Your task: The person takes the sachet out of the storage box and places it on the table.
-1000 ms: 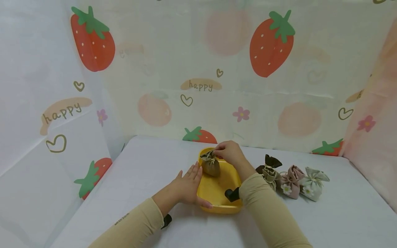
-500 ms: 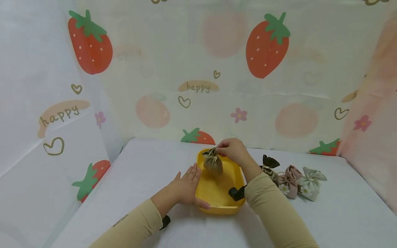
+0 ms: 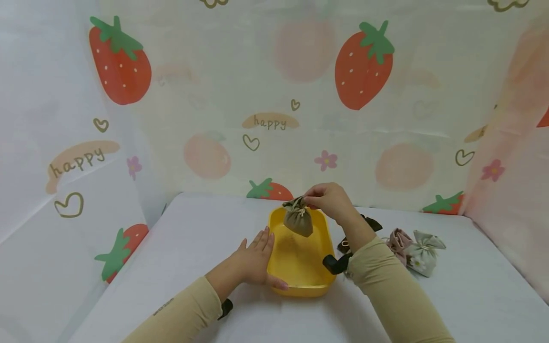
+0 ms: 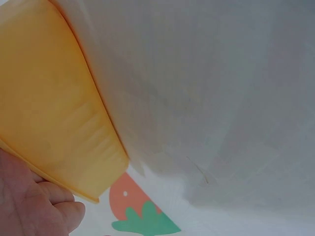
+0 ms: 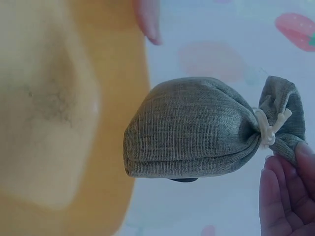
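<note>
My right hand (image 3: 332, 202) pinches a small grey-brown drawstring pouch (image 3: 299, 222) by its gathered top and holds it over the far part of a yellow tray (image 3: 300, 267). In the right wrist view the full pouch (image 5: 192, 130) shows a white cord tied round its neck, with the thumb and fingertips of the right hand (image 5: 290, 196) on the cloth above the knot. My left hand (image 3: 253, 259) rests along the tray's left side, fingers extended and thumb at the front rim. The left wrist view shows its fingers beside the tray's wall (image 4: 59, 98).
To the right stand more tied pouches: a pale green one (image 3: 424, 255) with a white flower, a pink one (image 3: 399, 243), and a dark one (image 3: 371, 223) partly behind my right arm. A fruit-printed sheet (image 3: 274, 71) hangs behind the white table (image 3: 214, 214).
My right hand has raised the pouch from inside the tray and moved it slightly right. My left hand keeps its place at the tray's side.
</note>
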`<state>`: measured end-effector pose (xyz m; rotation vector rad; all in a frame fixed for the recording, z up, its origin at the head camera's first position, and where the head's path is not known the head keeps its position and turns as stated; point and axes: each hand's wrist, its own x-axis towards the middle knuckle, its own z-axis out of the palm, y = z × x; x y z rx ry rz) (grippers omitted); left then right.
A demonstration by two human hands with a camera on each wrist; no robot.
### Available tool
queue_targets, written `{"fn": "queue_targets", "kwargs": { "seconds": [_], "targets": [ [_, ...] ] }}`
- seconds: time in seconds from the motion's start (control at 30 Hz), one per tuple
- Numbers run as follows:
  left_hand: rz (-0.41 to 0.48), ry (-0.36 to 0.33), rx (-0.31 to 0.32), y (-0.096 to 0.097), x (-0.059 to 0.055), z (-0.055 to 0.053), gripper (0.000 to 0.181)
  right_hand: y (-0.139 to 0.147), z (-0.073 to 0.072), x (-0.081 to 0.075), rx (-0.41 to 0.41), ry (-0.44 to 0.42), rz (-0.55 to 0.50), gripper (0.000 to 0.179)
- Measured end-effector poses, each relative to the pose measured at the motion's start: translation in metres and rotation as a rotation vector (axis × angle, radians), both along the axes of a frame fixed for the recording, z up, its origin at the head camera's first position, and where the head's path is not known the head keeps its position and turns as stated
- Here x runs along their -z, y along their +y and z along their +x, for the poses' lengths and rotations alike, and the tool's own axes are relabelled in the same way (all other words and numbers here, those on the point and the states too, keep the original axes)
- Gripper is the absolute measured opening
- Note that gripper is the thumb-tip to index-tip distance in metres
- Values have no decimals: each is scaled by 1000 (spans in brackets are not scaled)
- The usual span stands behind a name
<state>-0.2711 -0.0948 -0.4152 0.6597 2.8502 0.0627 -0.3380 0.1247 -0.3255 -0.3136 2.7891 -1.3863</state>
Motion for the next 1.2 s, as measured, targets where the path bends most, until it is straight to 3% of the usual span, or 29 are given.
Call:
{"fn": "queue_targets", "kwargs": {
  "seconds": [0.47, 0.8, 1.2],
  "targets": [
    [14, -12, 0, 1, -7, 4, 136, 25, 23, -19, -35, 58, -4, 18],
    [-2, -23, -8, 1, -4, 4, 136, 51, 41, -30, -56, 105, -16, 22],
    [9, -1, -14, 1, -6, 5, 135, 86, 74, -40, -7, 136, 4, 31]
  ]
}}
